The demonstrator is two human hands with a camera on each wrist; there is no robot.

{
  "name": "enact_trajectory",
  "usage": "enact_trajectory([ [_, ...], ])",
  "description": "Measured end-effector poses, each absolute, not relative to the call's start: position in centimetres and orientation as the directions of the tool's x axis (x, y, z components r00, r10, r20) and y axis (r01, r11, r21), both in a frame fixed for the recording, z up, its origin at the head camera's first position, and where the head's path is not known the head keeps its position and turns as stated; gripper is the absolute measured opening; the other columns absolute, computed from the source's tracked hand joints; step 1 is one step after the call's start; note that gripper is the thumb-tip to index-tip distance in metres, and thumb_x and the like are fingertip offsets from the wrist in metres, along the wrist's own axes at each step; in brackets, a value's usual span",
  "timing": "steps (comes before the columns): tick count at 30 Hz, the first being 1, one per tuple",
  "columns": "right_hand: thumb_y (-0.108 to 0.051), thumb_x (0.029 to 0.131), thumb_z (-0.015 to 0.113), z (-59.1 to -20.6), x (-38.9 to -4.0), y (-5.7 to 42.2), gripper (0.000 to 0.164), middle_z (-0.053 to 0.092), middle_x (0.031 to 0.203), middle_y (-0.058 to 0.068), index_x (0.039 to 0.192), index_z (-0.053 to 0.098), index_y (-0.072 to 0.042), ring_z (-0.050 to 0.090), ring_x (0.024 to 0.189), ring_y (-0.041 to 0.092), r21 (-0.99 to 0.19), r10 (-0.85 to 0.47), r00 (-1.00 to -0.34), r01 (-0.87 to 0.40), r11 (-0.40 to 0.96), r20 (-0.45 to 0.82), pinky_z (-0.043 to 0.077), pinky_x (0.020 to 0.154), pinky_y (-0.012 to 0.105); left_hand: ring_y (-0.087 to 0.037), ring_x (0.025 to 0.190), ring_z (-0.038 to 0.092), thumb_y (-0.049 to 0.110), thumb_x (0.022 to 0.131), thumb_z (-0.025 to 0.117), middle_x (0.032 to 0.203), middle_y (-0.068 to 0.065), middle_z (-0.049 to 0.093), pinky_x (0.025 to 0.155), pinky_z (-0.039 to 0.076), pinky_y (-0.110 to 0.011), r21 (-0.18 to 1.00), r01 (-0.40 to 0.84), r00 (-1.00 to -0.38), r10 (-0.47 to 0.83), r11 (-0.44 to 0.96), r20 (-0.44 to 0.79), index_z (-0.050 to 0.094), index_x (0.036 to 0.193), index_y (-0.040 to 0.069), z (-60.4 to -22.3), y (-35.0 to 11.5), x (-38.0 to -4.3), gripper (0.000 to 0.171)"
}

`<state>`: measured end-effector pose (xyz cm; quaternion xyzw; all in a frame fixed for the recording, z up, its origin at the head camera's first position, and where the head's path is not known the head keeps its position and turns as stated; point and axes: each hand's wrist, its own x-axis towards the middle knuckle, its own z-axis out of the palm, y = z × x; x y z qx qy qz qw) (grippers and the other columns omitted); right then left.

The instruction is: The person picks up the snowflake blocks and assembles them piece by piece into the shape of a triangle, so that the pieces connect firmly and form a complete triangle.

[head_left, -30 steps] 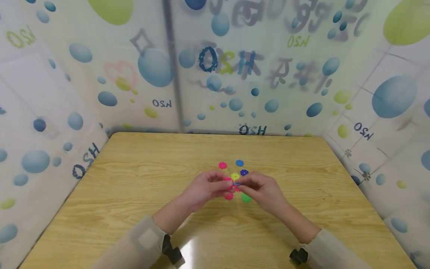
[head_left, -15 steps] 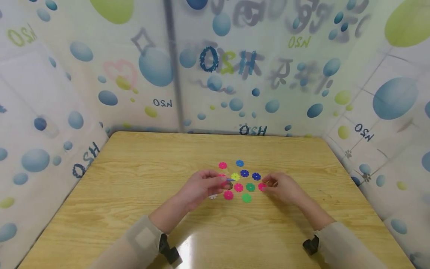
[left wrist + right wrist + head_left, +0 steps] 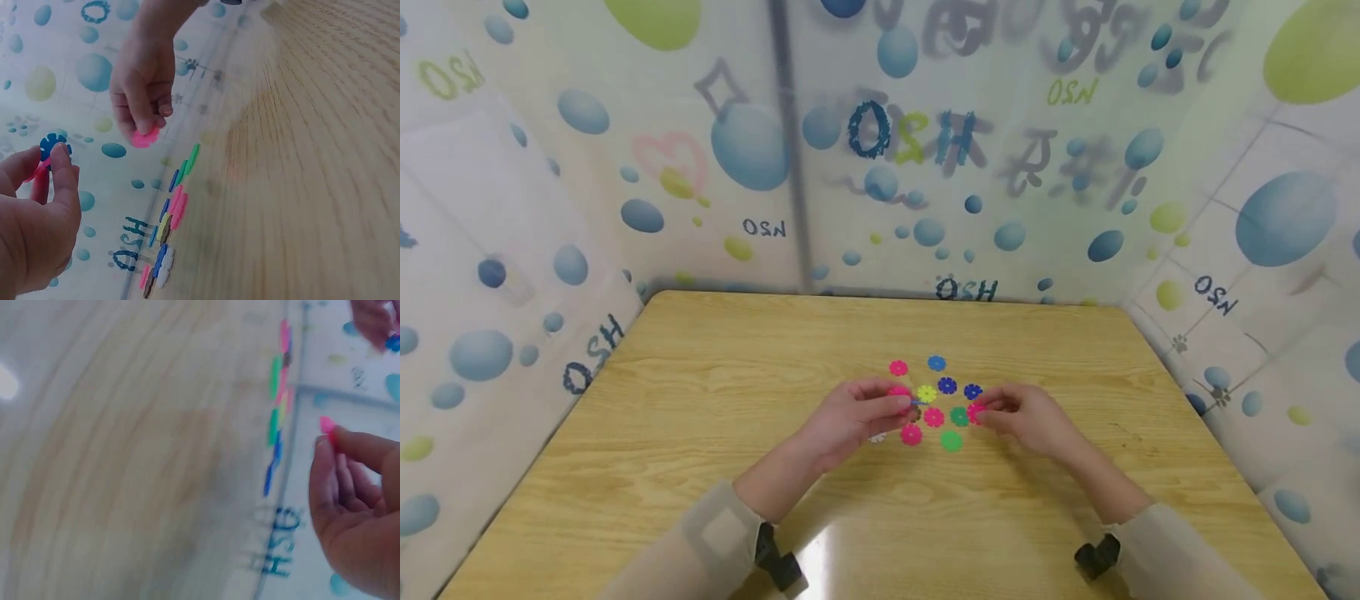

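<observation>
My left hand pinches a blue notched snowflake disc between thumb and fingers. A pink disc sits against the blue one in the same grip; they look slotted together, though the fingers partly cover the joint. Between thumb and forefinger, my right hand pinches a single pink snowflake disc. Both hands are raised above the table, the right one a little apart from the left. On the tabletop between them lie a yellow disc, a pink disc and a dark green disc.
More loose discs lie flat around these: a light blue one, a bright green one, dark blue ones, and a white one partly behind the left hand. The wooden table meets patterned curtains at its back.
My right hand left the left hand's pieces, moved right to the loose discs, and now holds a pink disc, shifted slightly back left. The left hand keeps its pieces, nearly still.
</observation>
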<state>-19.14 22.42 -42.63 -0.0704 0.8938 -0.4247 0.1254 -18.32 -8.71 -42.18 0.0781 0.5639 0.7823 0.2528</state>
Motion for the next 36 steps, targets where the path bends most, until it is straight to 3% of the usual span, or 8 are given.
enact_trajectory([
  [4,-0.029,0.105,0.077,-41.5,-18.3,21.2,0.032,0.081,0.116,0.009,0.127,0.078,-0.006,0.076,0.106,0.031,-0.899,-0.301,-0.943,-0.004,0.438,-0.143,0.068,0.090,0.036,-0.017,0.106,0.080,0.002,0.107,0.067,0.111,-0.006,0.082,0.102,0.065,-0.031,0.917,-0.310,-0.865,0.474,-0.249,-0.164,0.077,0.108,0.011,-42.2,-8.4,-18.3,0.013],
  [9,-0.032,0.106,0.076,-40.3,-17.4,19.8,0.038,0.081,0.117,0.017,0.129,0.077,-0.002,0.078,0.104,0.025,-0.949,-0.327,-0.934,0.038,0.313,-0.146,0.068,0.092,0.038,-0.015,0.105,0.080,0.003,0.109,0.065,0.111,-0.006,0.082,0.100,0.065,-0.030,0.914,-0.319,-0.865,0.470,-0.249,-0.174,0.073,0.112,0.006,-42.2,-8.3,-18.2,0.009],
  [19,-0.029,0.106,0.076,-39.8,-17.1,18.5,0.037,0.080,0.117,0.023,0.127,0.075,0.001,0.080,0.100,0.030,-0.964,-0.295,-0.942,0.087,0.250,-0.161,0.069,0.090,0.037,-0.016,0.109,0.080,0.007,0.111,0.063,0.112,-0.004,0.080,0.101,0.064,-0.029,0.897,-0.352,-0.859,0.473,-0.267,-0.196,0.069,0.116,0.005,-42.1,-8.3,-18.2,0.008],
  [27,-0.026,0.107,0.074,-40.3,-17.3,17.9,0.040,0.082,0.112,0.020,0.127,0.071,0.009,0.080,0.090,0.023,-0.977,-0.342,-0.928,0.087,0.195,-0.151,0.069,0.083,0.033,-0.017,0.112,0.080,0.010,0.111,0.064,0.115,-0.006,0.082,0.105,0.063,-0.033,0.897,-0.353,-0.846,0.501,-0.266,-0.184,0.069,0.125,-0.001,-42.2,-8.2,-18.0,0.018],
  [33,-0.025,0.107,0.075,-40.3,-17.2,17.7,0.042,0.083,0.106,0.011,0.127,0.069,0.012,0.080,0.086,0.017,-0.978,-0.342,-0.926,0.100,0.181,-0.158,0.069,0.081,0.031,-0.016,0.111,0.081,0.006,0.111,0.063,0.115,-0.007,0.084,0.104,0.063,-0.032,0.896,-0.356,-0.846,0.500,-0.267,-0.187,0.075,0.117,0.002,-42.1,-8.1,-17.9,0.014],
  [36,-0.023,0.106,0.075,-40.2,-17.1,17.6,0.036,0.083,0.105,0.012,0.122,0.071,0.009,0.080,0.084,0.015,-0.978,-0.330,-0.928,0.119,0.171,-0.171,0.069,0.080,0.031,-0.015,0.110,0.081,0.004,0.111,0.062,0.115,-0.008,0.084,0.104,0.063,-0.033,0.898,-0.357,-0.846,0.497,-0.256,-0.194,0.076,0.113,0.004,-42.0,-8.0,-17.9,0.014],
])
